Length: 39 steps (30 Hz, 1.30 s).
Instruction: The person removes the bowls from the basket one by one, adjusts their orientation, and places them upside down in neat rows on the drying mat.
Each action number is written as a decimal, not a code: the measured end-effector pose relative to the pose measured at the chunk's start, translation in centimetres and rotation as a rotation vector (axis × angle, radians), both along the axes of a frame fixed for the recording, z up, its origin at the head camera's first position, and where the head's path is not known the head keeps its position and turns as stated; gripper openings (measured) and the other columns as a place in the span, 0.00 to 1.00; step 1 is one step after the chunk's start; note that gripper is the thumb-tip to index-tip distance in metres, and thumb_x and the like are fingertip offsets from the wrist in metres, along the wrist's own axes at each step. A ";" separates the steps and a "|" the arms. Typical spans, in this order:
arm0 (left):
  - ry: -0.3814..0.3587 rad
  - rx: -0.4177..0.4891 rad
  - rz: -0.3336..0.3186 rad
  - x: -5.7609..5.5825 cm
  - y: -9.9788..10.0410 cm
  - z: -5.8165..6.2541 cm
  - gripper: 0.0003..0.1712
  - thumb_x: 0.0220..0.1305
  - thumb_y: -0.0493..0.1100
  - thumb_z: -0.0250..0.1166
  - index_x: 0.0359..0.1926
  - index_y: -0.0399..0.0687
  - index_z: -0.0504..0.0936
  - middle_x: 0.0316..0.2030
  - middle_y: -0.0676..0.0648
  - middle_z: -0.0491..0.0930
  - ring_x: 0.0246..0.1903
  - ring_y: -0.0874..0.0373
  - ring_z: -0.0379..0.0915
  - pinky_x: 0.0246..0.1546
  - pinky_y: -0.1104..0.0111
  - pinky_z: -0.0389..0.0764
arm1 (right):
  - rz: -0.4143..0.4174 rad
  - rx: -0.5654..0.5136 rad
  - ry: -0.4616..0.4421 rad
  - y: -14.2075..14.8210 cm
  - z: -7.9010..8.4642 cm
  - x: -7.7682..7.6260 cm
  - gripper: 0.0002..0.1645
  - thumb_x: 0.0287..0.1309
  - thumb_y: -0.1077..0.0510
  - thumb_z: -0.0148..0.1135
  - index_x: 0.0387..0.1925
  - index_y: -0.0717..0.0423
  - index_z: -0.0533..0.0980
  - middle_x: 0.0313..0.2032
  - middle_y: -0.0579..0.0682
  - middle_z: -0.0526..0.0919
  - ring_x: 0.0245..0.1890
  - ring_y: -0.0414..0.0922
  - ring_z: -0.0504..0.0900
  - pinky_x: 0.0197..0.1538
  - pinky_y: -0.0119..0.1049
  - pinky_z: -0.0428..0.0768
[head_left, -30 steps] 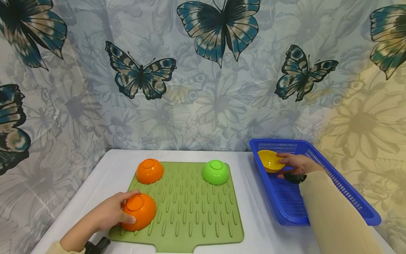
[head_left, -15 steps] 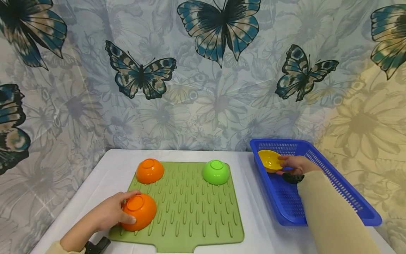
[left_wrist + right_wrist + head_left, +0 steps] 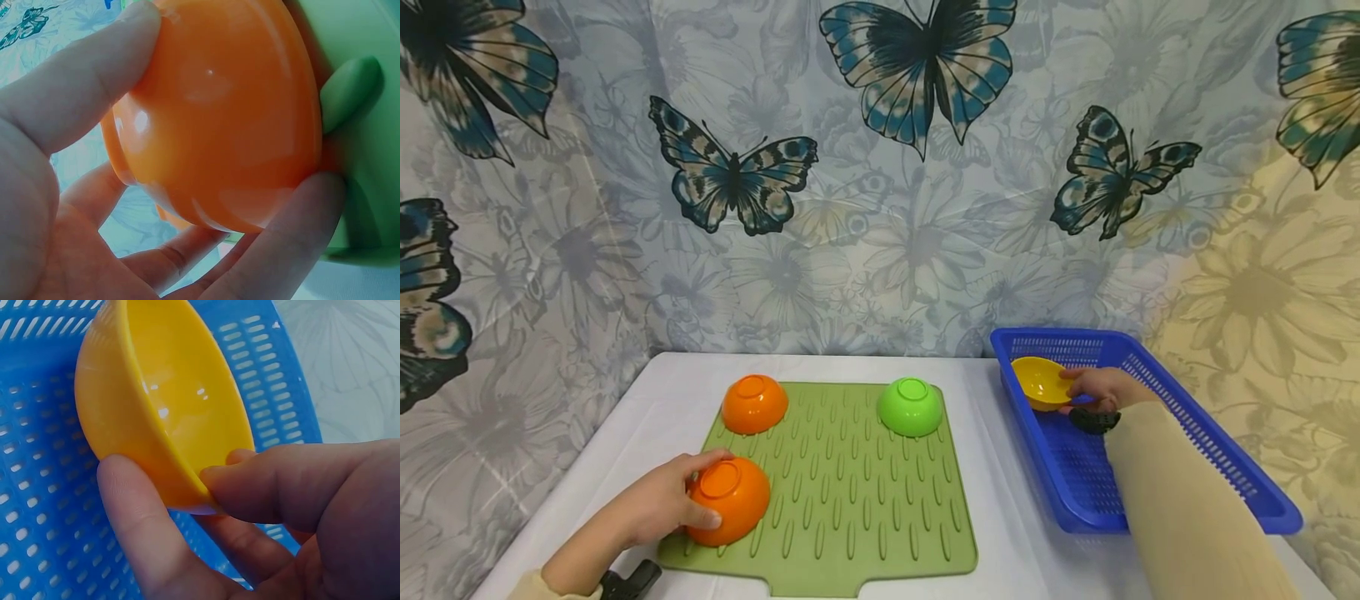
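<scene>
My left hand (image 3: 662, 504) grips an upside-down orange bowl (image 3: 733, 508) at the near left corner of the green drying mat (image 3: 850, 533). In the left wrist view the thumb and fingers spread around the wall of that orange bowl (image 3: 231, 112). Over at the right, my right hand (image 3: 1101, 387) pinches the edge of a yellow bowl (image 3: 1037, 385) inside the blue basket (image 3: 1067, 512). The right wrist view shows the yellow bowl (image 3: 187, 381) tilted, with the thumb on the inner side of its rim and the fingers against its outside.
A second orange bowl (image 3: 755, 405) sits upside down at the mat's far left corner. An upside-down green bowl (image 3: 910, 408) is at its far right corner. The white-covered table (image 3: 992, 467) meets a butterfly-print cloth (image 3: 917, 275) behind.
The yellow bowl has shifted slightly to the right and toward me within the basket, held by the right hand. My left hand and the orange bowl under it have stayed put.
</scene>
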<state>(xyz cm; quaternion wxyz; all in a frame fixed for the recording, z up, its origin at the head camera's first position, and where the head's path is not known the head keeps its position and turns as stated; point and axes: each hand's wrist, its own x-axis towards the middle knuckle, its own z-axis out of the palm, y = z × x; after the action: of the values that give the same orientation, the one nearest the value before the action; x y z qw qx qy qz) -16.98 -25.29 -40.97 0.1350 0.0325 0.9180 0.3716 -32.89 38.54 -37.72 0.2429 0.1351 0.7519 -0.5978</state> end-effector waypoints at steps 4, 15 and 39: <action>-0.006 0.000 0.002 -0.1 0.0 0.0 0.54 0.37 0.43 0.84 0.70 0.47 0.72 0.58 0.35 0.74 0.56 0.39 0.70 0.50 0.42 0.74 | 0.013 -0.014 0.025 0.3 0.1 0.3 0.42 0.64 0.76 0.39 0.75 0.71 0.35 0.72 0.73 0.35 0.40 0.49 0.78 0.51 0.35 0.80; -0.009 -0.007 0.007 0.0 0.1 0.1 0.53 0.37 0.42 0.84 0.69 0.47 0.73 0.58 0.34 0.74 0.55 0.38 0.70 0.49 0.44 0.75 | 0.060 0.027 0.110 1.7 1.6 0.8 0.44 0.62 0.75 0.41 0.75 0.72 0.35 0.71 0.74 0.37 0.42 0.46 0.77 0.51 0.36 0.80; -0.013 -0.001 0.003 0.0 0.0 0.0 0.53 0.38 0.43 0.84 0.69 0.47 0.73 0.57 0.35 0.74 0.53 0.41 0.71 0.46 0.47 0.77 | 0.026 -0.115 0.228 0.8 5.5 4.5 0.44 0.63 0.74 0.47 0.76 0.70 0.40 0.69 0.65 0.45 0.42 0.47 0.80 0.48 0.41 0.82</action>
<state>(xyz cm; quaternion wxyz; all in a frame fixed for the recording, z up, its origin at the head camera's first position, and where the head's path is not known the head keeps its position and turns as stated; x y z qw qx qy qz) -16.97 -25.27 -40.96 0.1406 0.0284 0.9173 0.3714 -28.36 39.39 -32.23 0.1707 0.0423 0.7408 -0.6483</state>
